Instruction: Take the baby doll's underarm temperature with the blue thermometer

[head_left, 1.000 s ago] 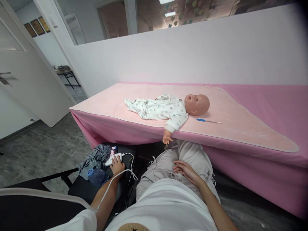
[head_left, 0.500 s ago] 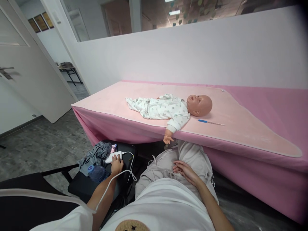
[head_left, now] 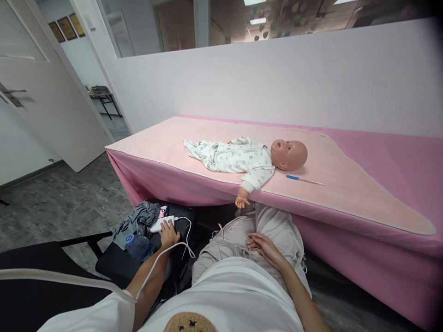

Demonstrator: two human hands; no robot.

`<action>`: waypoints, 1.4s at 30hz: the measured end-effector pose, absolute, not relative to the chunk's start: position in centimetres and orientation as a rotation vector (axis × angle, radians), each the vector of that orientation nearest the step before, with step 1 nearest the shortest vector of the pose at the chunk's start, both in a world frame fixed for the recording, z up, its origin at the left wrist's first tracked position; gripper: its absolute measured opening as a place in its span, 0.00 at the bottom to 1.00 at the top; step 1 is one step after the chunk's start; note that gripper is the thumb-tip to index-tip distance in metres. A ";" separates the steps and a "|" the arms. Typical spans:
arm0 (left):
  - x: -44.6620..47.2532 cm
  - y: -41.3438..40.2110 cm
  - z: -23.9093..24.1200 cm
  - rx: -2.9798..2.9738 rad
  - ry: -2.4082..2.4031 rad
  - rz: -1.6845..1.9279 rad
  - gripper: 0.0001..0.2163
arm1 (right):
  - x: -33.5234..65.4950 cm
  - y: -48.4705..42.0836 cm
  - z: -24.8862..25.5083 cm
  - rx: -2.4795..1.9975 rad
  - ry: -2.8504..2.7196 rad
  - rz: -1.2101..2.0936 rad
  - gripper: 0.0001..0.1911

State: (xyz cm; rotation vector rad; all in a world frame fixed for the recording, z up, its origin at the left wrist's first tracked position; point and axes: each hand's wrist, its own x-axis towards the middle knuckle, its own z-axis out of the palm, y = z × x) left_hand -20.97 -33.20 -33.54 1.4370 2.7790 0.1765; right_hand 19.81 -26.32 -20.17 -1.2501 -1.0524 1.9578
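Note:
My left hand [head_left: 169, 234] reaches down to a black chair, its fingertips resting on a white power bank [head_left: 162, 224] with a white cable plugged in. Just behind the power bank lies a phone [head_left: 164, 211] with its screen lit. My right hand [head_left: 266, 248] lies open on my lap, fingers stretched out, holding nothing. In front of me, a baby doll [head_left: 238, 157] in a white patterned suit lies on its back on the table, one arm hanging over the front edge. Near its head is a thermometer [head_left: 304, 180] with a blue end.
A pink cloth [head_left: 391, 267] drapes the table, with a paler pink mat [head_left: 363, 198] on top. On the chair [head_left: 112, 266] are a grey cloth [head_left: 138, 219] and a plastic bottle [head_left: 140, 247]. The white cable [head_left: 155, 265] crosses my left forearm. A door [head_left: 44, 101] stands at the left.
The view has shifted slightly. Both hands stay in nearly the same places, the left on the power bank and the right on my lap. The doll and thermometer have not moved.

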 end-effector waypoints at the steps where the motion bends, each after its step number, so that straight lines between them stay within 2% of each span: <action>1: -20.8 -33.2 -33.6 1.438 2.784 0.169 0.35 | 19.8 -26.3 -20.2 -1.248 -1.054 1.956 0.06; 17: -21.4 -34.2 -34.2 1.576 2.760 0.042 0.31 | 20.1 -26.3 -20.5 -1.223 -1.069 1.955 0.08; 23: -20.8 -33.3 -33.8 1.483 2.794 0.023 0.34 | 20.2 -26.4 -20.6 -1.230 -1.071 1.951 0.09; 38: -22.1 -31.9 -31.7 1.274 2.746 0.114 0.30 | 20.1 -26.3 -20.8 -1.241 -1.062 1.947 0.09; 42: -21.1 -32.3 -32.1 1.203 2.781 0.164 0.32 | 20.1 -26.4 -20.6 -1.244 -1.062 1.940 0.10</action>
